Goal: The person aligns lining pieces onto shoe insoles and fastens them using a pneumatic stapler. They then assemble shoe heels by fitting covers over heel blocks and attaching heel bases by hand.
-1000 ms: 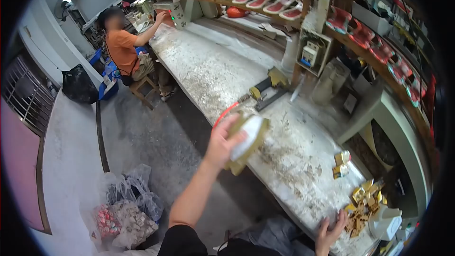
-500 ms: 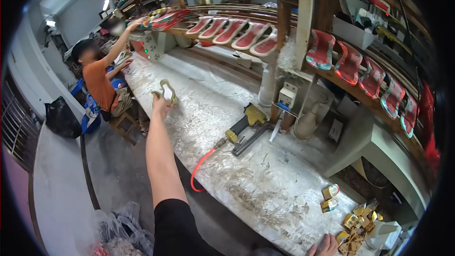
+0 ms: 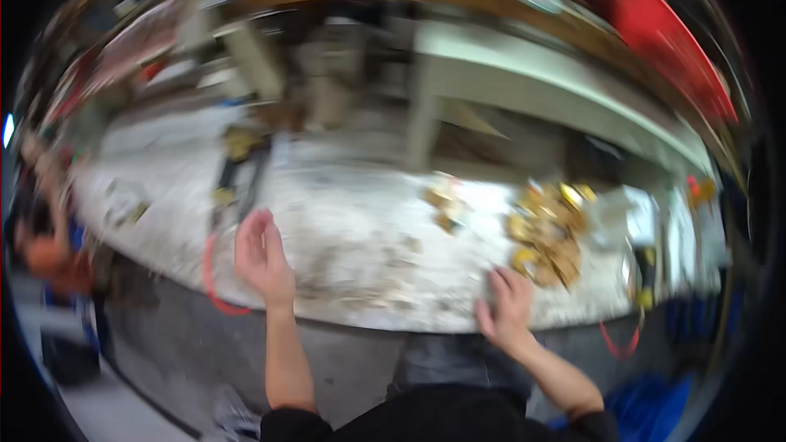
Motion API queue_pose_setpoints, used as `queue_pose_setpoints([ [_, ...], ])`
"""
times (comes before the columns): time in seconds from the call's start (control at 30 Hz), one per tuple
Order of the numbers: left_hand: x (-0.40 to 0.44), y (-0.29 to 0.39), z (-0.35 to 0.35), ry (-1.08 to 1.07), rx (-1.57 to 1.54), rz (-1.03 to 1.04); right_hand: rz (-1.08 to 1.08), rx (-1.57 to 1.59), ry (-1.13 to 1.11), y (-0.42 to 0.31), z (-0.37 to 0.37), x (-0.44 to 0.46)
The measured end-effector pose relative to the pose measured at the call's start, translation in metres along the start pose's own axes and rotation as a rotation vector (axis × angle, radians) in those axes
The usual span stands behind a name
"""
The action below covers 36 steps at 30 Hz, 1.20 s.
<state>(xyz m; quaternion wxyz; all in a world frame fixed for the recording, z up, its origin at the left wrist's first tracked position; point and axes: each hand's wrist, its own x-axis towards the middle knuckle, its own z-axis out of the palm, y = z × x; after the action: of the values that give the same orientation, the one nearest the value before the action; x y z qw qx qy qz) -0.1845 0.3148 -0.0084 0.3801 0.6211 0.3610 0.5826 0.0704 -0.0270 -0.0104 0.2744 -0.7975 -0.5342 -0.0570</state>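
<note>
My left hand hovers over the front of the worktable, fingers loosely extended and nothing visible in them. Just behind it lies a yellow-and-black air nail gun with a red hose. My right hand is at the table's front edge, thumb apart from the fingers, with no held thing visible. Close to its fingertips is a heap of gold-and-brown small packets and scraps. A looped olive-coloured piece lies at the table's left, apart from both hands. Motion blur softens everything.
Smaller gold boxes lie left of the heap. A translucent white container stands to its right, near a second yellow-and-black tool. A pale raised stand spans the back. Another person is at far left.
The view has swung right. My left hand has let go of the looped olive piece, now lying on the table, and drawn back toward me. My right hand shows more fully.
</note>
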Motion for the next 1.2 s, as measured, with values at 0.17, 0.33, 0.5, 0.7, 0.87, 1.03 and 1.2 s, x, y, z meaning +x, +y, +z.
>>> queue_pose_setpoints([
  [0.17,-0.074,0.072,0.103,-0.543,0.029,0.019,0.129,0.257,0.141,0.012,-0.03,-0.027],
  [0.33,-0.052,0.054,0.157,-0.817,0.316,0.313,0.259,0.349,0.348,0.054,-0.084,-0.037],
  [0.5,-0.047,0.066,0.183,-1.169,0.605,0.373,0.459,0.39,0.382,0.105,-0.122,-0.059],
  [0.7,-0.076,0.079,0.189,-1.193,0.678,0.225,0.456,0.378,0.299,0.106,-0.112,-0.059],
  [0.87,-0.116,0.112,0.205,-0.982,0.642,0.542,0.356,0.391,0.204,0.108,-0.107,-0.041],
  [1.03,-0.125,0.119,0.252,-1.121,0.539,0.488,0.144,0.259,0.016,0.116,-0.099,-0.014],
  [1.2,-0.125,0.103,0.259,-1.089,0.484,0.448,0.169,0.335,0.048,0.122,-0.118,-0.039],
])
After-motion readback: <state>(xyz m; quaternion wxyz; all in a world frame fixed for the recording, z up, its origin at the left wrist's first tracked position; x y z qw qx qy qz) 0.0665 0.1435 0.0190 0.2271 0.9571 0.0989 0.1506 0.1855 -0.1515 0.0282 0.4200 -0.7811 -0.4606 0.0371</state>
